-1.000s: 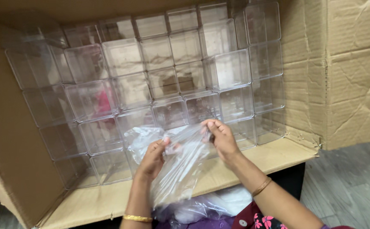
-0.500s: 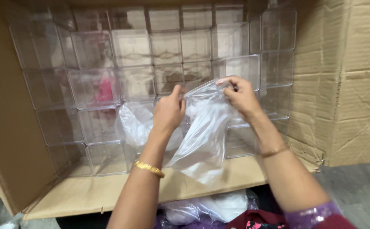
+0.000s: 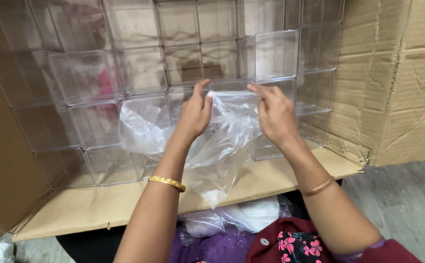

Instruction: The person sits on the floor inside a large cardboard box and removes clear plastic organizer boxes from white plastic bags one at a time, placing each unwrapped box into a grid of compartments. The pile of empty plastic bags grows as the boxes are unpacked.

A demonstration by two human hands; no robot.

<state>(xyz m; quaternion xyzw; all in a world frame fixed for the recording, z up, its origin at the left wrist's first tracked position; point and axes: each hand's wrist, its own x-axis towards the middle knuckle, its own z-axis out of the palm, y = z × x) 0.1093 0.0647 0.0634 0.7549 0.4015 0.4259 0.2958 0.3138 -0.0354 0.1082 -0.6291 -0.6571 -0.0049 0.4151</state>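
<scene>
Left hand (image 3: 194,115) and right hand (image 3: 274,115) pinch a clear plastic bag (image 3: 222,146) before stacked clear boxes (image 3: 139,73).

A large brown cardboard carton (image 3: 407,83) lies open on its side, its creased flaps spread out to the right and along the bottom edge. Inside it, clear square plastic boxes (image 3: 276,54) stand stacked in rows, filling the back. In front of them a thin clear plastic bag (image 3: 222,146) hangs crumpled, pinched at its top edge by the left hand (image 3: 193,117) and the right hand (image 3: 276,117). Below the lower flap, more crumpled clear plastic wrapping (image 3: 237,219) lies bunched.
</scene>
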